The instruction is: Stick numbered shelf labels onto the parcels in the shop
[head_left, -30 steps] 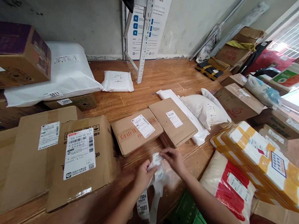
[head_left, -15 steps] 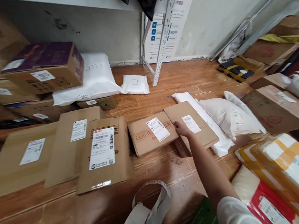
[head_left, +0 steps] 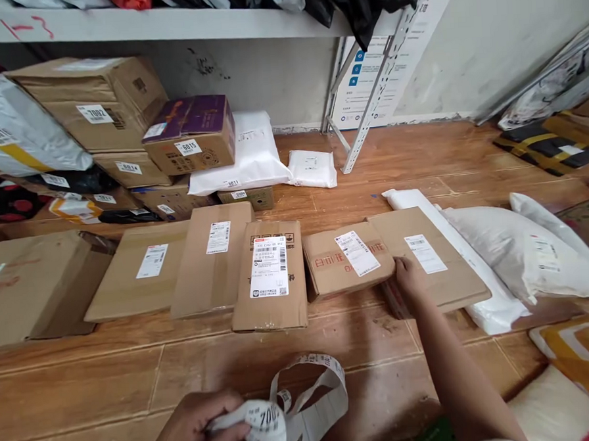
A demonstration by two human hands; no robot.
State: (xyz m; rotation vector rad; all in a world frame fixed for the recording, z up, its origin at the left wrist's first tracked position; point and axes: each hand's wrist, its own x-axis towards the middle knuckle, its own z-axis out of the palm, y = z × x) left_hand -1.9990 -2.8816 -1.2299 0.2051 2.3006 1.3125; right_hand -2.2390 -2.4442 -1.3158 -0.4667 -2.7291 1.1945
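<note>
At the bottom of the view, my left hand [head_left: 199, 426] is closed on a coiled strip of number labels [head_left: 311, 404]; one printed number begins with 700. The strip loops loosely to the right of my fingers. My right hand [head_left: 409, 277] reaches forward, its curled fingers gripping the right end of a small cardboard box with red lettering [head_left: 321, 268]. That box carries a white shipping label [head_left: 358, 253]. Directly right of my hand lies a flat, wide carton [head_left: 438, 239]. My right fingertips are partly hidden.
Left of the small box stand several cartons, among them a box with a large label [head_left: 270, 314]. Numbered parcels, including a purple-topped box [head_left: 188, 130], are stacked under the shelf [head_left: 166, 23]. White bags [head_left: 497, 236] lie at right. A metal shelf leg [head_left: 368, 118] stands behind.
The view has swung left and down, so more stacked parcels and my left hand with the label strip now show. My right hand stays at the small box's right end.
</note>
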